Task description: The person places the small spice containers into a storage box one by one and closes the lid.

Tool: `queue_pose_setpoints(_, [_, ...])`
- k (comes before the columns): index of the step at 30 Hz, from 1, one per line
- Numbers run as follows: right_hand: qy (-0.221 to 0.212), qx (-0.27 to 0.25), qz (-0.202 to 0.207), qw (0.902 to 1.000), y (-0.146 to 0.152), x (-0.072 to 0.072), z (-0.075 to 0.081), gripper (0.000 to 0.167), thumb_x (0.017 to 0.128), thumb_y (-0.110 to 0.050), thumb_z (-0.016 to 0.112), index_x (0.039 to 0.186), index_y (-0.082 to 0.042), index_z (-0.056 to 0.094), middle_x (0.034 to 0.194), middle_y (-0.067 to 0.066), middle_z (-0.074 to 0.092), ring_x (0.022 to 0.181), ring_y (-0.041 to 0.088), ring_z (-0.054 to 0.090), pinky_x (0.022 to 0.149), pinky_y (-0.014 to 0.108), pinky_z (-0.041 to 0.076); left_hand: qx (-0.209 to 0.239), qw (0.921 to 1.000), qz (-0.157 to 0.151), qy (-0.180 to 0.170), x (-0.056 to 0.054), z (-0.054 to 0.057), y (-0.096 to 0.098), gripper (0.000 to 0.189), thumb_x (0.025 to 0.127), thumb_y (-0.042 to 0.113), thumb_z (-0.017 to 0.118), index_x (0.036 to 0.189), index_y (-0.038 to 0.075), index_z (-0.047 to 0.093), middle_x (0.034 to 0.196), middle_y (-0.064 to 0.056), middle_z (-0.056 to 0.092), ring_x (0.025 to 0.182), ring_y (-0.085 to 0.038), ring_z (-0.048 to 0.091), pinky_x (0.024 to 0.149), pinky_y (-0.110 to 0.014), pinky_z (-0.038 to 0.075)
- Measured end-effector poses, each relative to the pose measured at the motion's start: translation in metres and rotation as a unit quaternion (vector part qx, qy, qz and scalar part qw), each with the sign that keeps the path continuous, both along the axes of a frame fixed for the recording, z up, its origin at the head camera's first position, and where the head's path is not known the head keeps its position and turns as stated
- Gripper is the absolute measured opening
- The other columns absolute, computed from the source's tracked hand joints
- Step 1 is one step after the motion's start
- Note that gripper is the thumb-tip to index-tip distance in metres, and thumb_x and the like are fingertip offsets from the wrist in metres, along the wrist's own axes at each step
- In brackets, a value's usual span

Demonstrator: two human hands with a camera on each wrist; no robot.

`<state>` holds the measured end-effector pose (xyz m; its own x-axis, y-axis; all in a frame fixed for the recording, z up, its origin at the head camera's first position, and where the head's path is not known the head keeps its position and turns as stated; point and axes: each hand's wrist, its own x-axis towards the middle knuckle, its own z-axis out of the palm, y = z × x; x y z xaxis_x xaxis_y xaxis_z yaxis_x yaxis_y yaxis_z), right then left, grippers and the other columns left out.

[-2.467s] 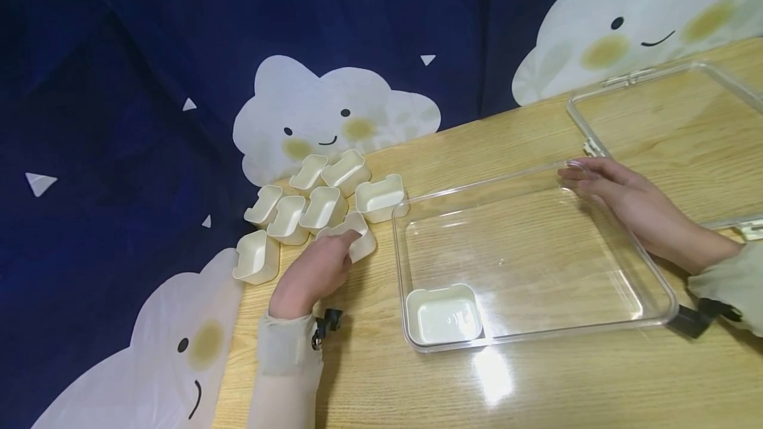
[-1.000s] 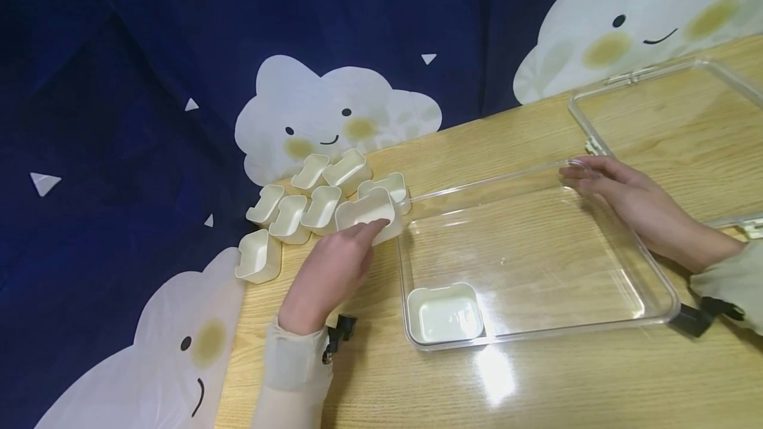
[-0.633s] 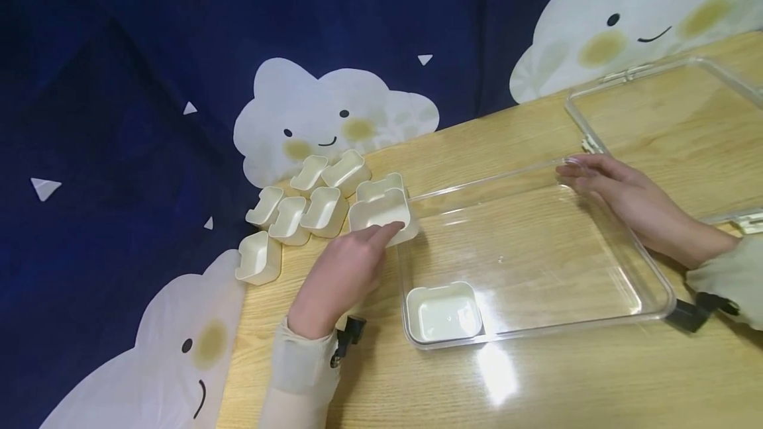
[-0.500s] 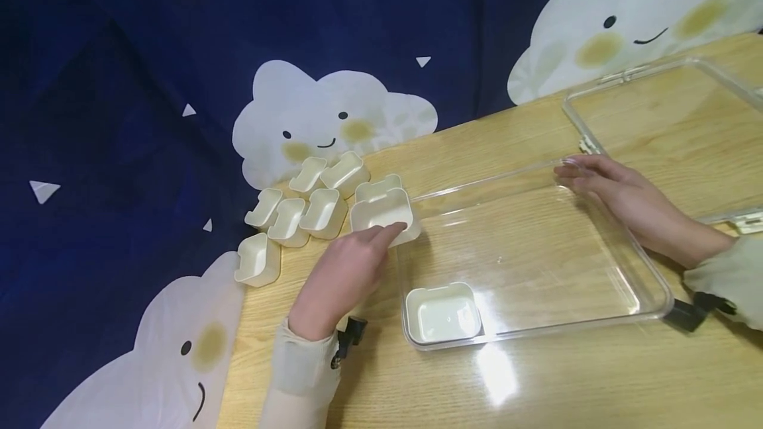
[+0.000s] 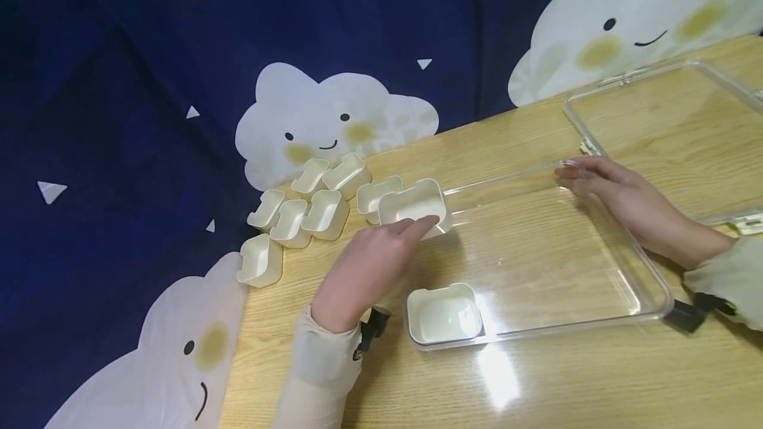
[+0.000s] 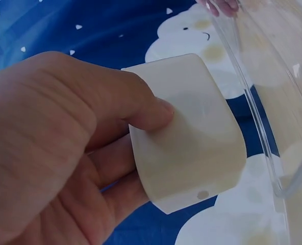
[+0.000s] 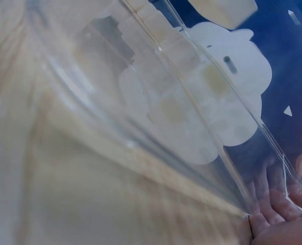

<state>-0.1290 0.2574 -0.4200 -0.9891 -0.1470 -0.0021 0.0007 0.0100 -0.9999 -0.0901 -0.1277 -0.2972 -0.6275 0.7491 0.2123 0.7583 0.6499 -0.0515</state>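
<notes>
My left hand (image 5: 372, 267) pinches a small cream plastic bin (image 5: 411, 207) by its near side. In the left wrist view the thumb presses on the outside of the held bin (image 6: 192, 132). This bin is over the left end of a large clear plastic box (image 5: 530, 330). Inside the box, a second cream bin (image 5: 444, 316) sits in the near left corner. My right hand (image 5: 626, 207) grips the far right corner of the box; the right wrist view shows its fingers (image 7: 266, 194) through the clear wall.
Several cream bins (image 5: 324, 214) with notched rims stand grouped left of the box, one (image 5: 375, 194) close beside its far left corner. A clear lid (image 5: 575, 111) with pale latches lies at the right. Behind the wooden table (image 5: 429, 389) hangs a blue cloud-print curtain (image 5: 357, 12).
My left hand has lifted one bin from the group and carried it rightward over the left side of the box. My right hand has stayed at its corner.
</notes>
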Motion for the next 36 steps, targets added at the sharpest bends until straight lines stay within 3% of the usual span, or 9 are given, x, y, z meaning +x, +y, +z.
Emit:
queue_pose_setpoints(12, [0.002,0.000,0.006,1.0000,0.004,0.000,-0.001,0.037,0.110,-0.017,0.049,0.146,-0.015,0.043,0.131,-0.023,0.066,0.119,-0.013,0.062,0.093,0.007,0.050,-0.021,0.9993,-0.025,-0.018,0.000,0.001,0.012,0.057,0.087,-0.011,0.060,0.139,0.013,0.060,0.083,0.003,0.069,0.062,-0.007,0.050,0.055,-0.020,0.042])
queue_pose_setpoints(19, [0.004,-0.008,0.014,0.9999,0.003,-0.002,-0.003,0.037,0.110,-0.015,0.048,0.146,-0.013,0.044,0.133,-0.022,0.066,0.120,-0.012,0.062,0.094,0.007,0.049,-0.050,0.9968,-0.025,-0.057,0.004,0.001,0.016,0.059,0.090,-0.008,0.061,0.144,0.015,0.056,0.093,0.003,0.072,0.065,-0.008,0.052,0.059,-0.021,0.047])
queue_pose_setpoints(26, [0.007,-0.006,0.010,0.9999,0.001,-0.002,-0.002,0.034,0.110,-0.014,0.048,0.144,-0.015,0.046,0.130,-0.024,0.066,0.119,-0.012,0.062,0.092,0.009,0.051,-0.071,0.9952,-0.032,-0.059,0.009,0.000,0.022,0.049,0.098,-0.002,0.057,0.144,0.014,0.054,0.103,0.003,0.076,0.073,-0.008,0.064,0.063,-0.023,0.055])
queue_pose_setpoints(31, [0.006,0.015,0.005,0.9999,0.001,-0.001,-0.002,0.034,0.110,-0.015,0.047,0.144,-0.018,0.045,0.129,-0.028,0.066,0.117,-0.014,0.061,0.091,0.009,0.051,-0.077,0.9942,-0.050,-0.055,0.015,0.000,0.028,0.046,0.097,0.002,0.063,0.141,0.015,0.055,0.093,0.007,0.072,0.064,-0.005,0.055,0.055,-0.017,0.045])
queue_pose_setpoints(36, [0.010,0.037,0.005,0.9993,0.000,-0.003,-0.002,0.035,0.111,-0.017,0.046,0.146,-0.018,0.043,0.129,-0.029,0.064,0.118,-0.016,0.060,0.092,0.007,0.050,-0.091,0.9926,-0.059,-0.055,0.020,0.001,0.033,0.044,0.099,0.000,0.059,0.139,0.016,0.055,0.088,0.009,0.068,0.060,-0.004,0.048,0.049,-0.015,0.036])
